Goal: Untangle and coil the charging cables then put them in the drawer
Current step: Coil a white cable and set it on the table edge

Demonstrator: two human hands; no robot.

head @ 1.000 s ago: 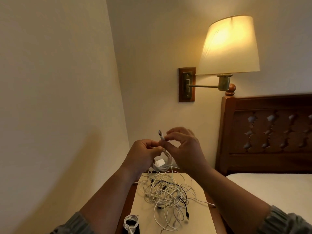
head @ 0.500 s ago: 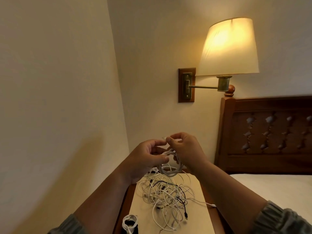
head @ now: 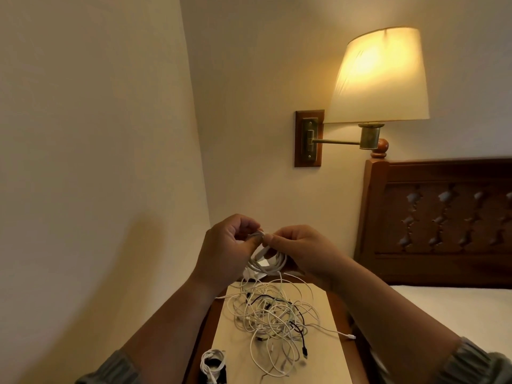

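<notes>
I have both hands raised in front of me above the bench (head: 331,364), meeting at the fingertips. My left hand (head: 221,253) has its fingers curled in, with thumb and forefinger pinching the top of a coiled white cable (head: 266,268). My right hand (head: 302,250) pinches the same cable just beside that spot, its other fingers loosely bent. The loops of that coil hang below and between the 2 hands, clear of the bench top. Under them, on the pale bench surface, lies the tangle of cables (head: 266,314), mostly thin white leads looped over each other, with 1 black cable (head: 298,327) threaded through and ending in a plug toward the near side. A white lead trails out of the heap to the right and ends in a small connector (head: 351,336) near the bench edge. At the near left corner sits a small white bundle (head: 212,360) resting on something dark that I cannot make out. A lit wall lamp (head: 381,76) hangs over a carved wooden headboard (head: 443,217), with the bed (head: 457,309) to my right.
</notes>
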